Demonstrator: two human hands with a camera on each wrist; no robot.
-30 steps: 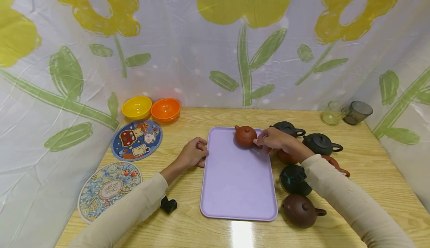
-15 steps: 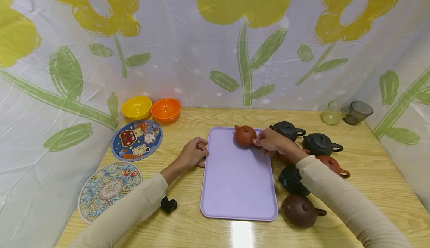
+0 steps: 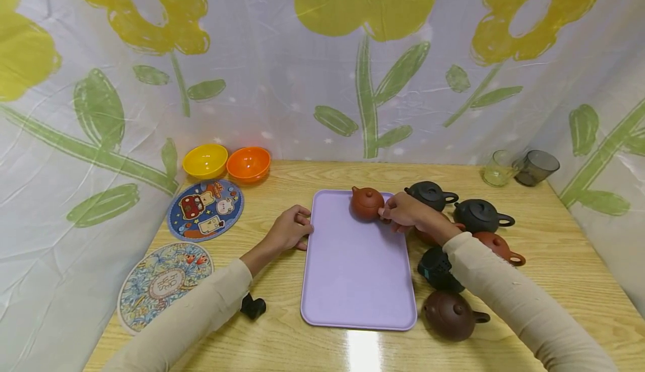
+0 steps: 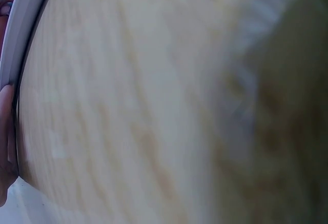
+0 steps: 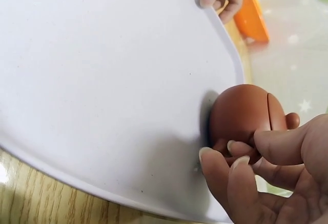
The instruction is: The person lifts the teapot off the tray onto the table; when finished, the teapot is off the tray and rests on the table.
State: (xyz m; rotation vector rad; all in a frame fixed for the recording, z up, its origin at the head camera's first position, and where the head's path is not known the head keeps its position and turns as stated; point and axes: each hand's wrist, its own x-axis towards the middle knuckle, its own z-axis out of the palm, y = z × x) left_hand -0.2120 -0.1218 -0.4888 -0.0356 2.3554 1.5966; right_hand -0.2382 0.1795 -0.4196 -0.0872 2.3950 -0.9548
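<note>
A small reddish-brown clay teapot (image 3: 366,204) stands at the far right corner of a lilac tray (image 3: 358,282), its spout pointing left and back. My right hand (image 3: 407,210) pinches the teapot's handle; thumb and fingertips meet around it in the right wrist view, where the lidded body (image 5: 237,112) sits close over the tray surface. At the tray's left side, my left hand (image 3: 286,229) holds the rim, thumb on the edge and the other fingers curled beside it. The left wrist view catches only part of a finger (image 4: 7,137) at the tray's rim.
Several teapots crowd right of the tray, among them a dark brown one (image 3: 450,315) and a black one (image 3: 482,215). Two glass cups (image 3: 537,168) stand far right. Yellow (image 3: 205,162) and orange (image 3: 249,164) bowls and two round mats (image 3: 205,210) lie left.
My right forearm has shifted slightly left and the fingers have drawn in a little at the teapot's handle. The teapot, tray and left hand stay in place.
</note>
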